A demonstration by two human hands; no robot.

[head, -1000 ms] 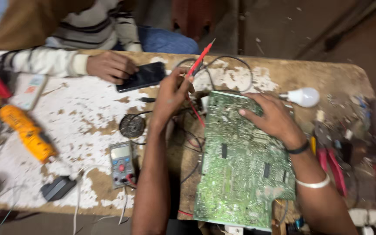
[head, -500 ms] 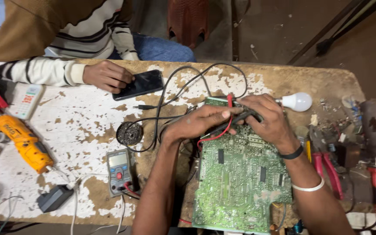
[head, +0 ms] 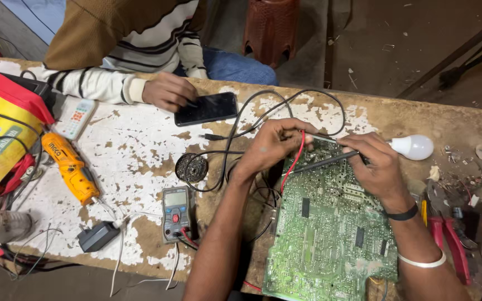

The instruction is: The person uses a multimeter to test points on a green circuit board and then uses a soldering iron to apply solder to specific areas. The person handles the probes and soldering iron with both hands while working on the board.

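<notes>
Worn bench (head: 140, 139) bearing orange rotary tool (head: 72, 167), black adapter (head: 97, 236), phone (head: 206, 108) under a co-worker's hand (head: 169, 91), white bulb (head: 414, 147) and red pliers (head: 447, 245).

— What does the left hand (head: 271, 146) hide?
— The red probe's tip; only its red lead shows beneath the fingers.
— And near the right hand (head: 376, 164)?
— The circuit board (head: 330, 234) runs off the bottom edge, and the scraps beyond the wrist are too small to tell.

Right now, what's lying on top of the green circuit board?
On the green circuit board, both hands, left hand and right hand, press probes to its far end. The contact points are covered by the hands.
</notes>
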